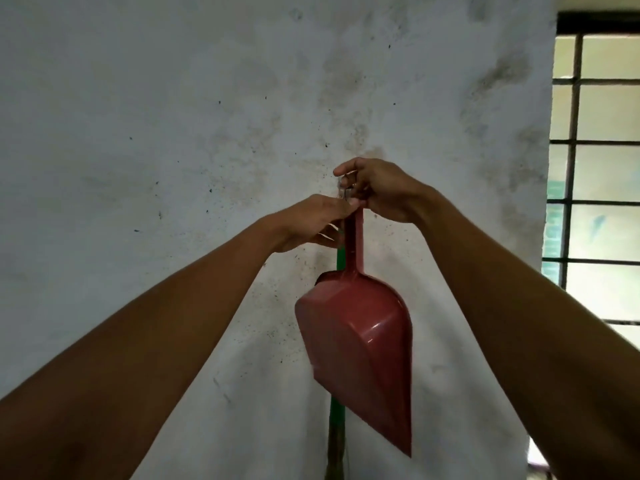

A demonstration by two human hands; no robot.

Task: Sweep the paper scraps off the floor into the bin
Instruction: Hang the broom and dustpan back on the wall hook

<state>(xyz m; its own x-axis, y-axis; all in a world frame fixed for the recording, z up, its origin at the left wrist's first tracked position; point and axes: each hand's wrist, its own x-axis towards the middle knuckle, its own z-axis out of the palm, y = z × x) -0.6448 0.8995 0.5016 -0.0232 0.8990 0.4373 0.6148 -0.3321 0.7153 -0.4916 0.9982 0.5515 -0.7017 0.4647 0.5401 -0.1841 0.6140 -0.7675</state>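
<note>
I had both hands up at the top of the red dustpan [356, 344], which hung by its handle from a small hook or nail on the stained wall [173, 133]; the fixing itself was too small and hidden to name. My left hand [315, 223] pinched the upper end of the dustpan's handle, fingers curled round it. My right hand [381, 190], just above the handle's tip, had its fingers curled in around the hanging point, though I could not tell exactly what they gripped.

Behind the dustpan, a green broom handle [335, 420] ran down the wall. No paper scraps, floor or bin were in view, so the sweeping looked not yet begun. A barred window [595, 150] stood well to the right of the dustpan.

My worry was the unhooking: if the handle's loop snagged, a hard tug could jerk the dustpan loose from the pinch, drop it, or knock the broom off the wall behind it.
</note>
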